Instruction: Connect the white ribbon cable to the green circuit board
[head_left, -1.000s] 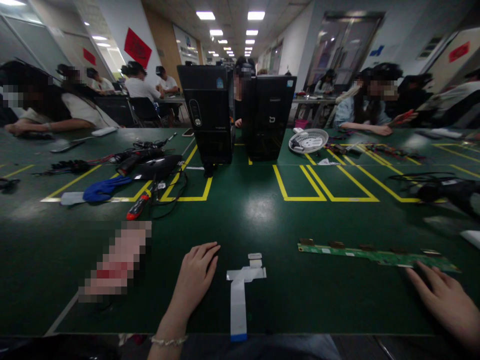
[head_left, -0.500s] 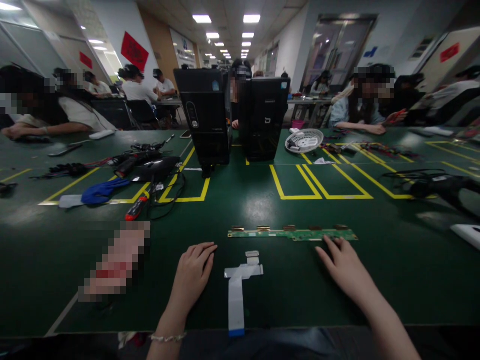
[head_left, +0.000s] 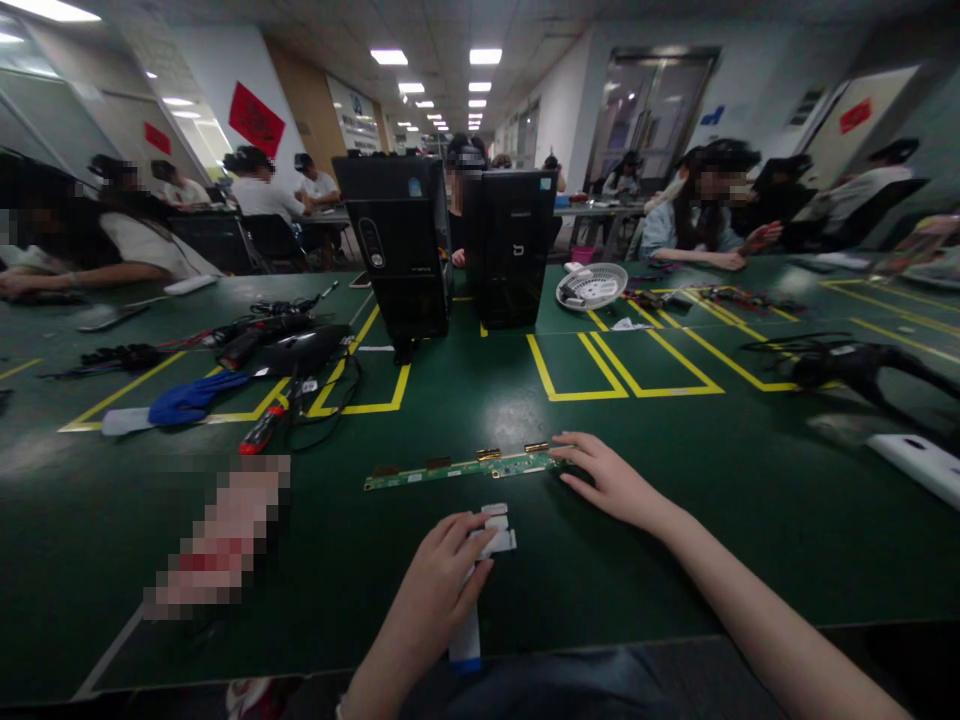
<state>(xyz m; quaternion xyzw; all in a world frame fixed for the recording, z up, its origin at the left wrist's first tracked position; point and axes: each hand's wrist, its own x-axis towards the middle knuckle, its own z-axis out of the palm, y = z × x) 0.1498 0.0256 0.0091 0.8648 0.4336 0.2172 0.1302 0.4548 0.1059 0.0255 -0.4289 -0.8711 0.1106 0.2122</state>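
Observation:
A long narrow green circuit board (head_left: 457, 468) lies on the dark green table (head_left: 675, 540) in front of me. My right hand (head_left: 611, 480) rests flat on the board's right end, fingers stretched out and pointing left. A white flat ribbon cable (head_left: 472, 600) with a blue tip lies just below the board, running toward the table's near edge. My left hand (head_left: 439, 590) lies on top of this cable with its fingers spread over the cable's upper end, covering its middle.
Two black computer towers (head_left: 397, 240) stand at mid-table. To the left lie a red-handled screwdriver (head_left: 259, 432), black cables, and a blue cloth (head_left: 191, 396). A white fan grille (head_left: 592, 285) sits behind on the right, a white device (head_left: 915, 465) at far right. Other people sit around.
My right hand slid the green board from the far right leftward to the middle. My left hand moved right from the bare table onto the white ribbon cable.

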